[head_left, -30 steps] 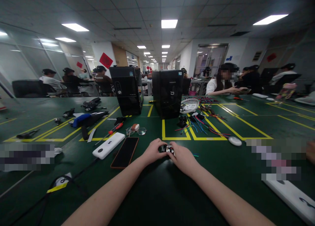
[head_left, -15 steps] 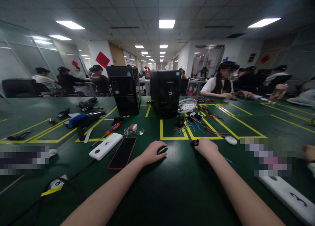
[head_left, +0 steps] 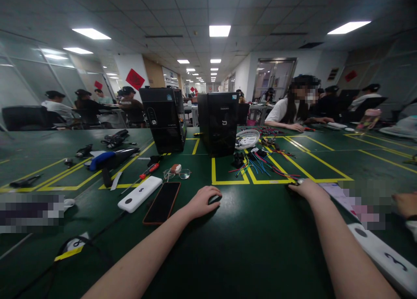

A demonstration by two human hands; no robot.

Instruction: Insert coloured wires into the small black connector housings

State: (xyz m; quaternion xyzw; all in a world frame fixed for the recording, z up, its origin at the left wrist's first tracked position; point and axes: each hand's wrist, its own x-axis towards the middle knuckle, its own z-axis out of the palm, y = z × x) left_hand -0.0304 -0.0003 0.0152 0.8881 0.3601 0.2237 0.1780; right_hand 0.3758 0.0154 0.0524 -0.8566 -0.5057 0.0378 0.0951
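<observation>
My left hand (head_left: 204,201) rests on the green table, its fingers curled round a dark rounded thing (head_left: 214,199) that looks like a computer mouse. Out to the right, my right hand (head_left: 309,189) is closed at the table surface. A small black piece (head_left: 292,185) shows at its fingertips, too small to name. Beneath and beside these fingers a bit of a white mouse (head_left: 300,182) shows, mostly covered. Coloured wires (head_left: 257,162) with black connectors lie just beyond, to the left of my right hand. Left of my left hand is a phone (head_left: 162,203) with a dark screen.
Two black computer cases (head_left: 163,121) stand upright at the back. A white basket (head_left: 247,139) sits beside the right one. Glasses (head_left: 177,173), a screwdriver (head_left: 150,171) and a white power bank (head_left: 140,194) lie left. A co-worker (head_left: 291,106) sits across at the right.
My right hand has moved right, over the spot where the white mouse lay in view. My left hand has stayed almost still. The co-worker's head and hands have shifted.
</observation>
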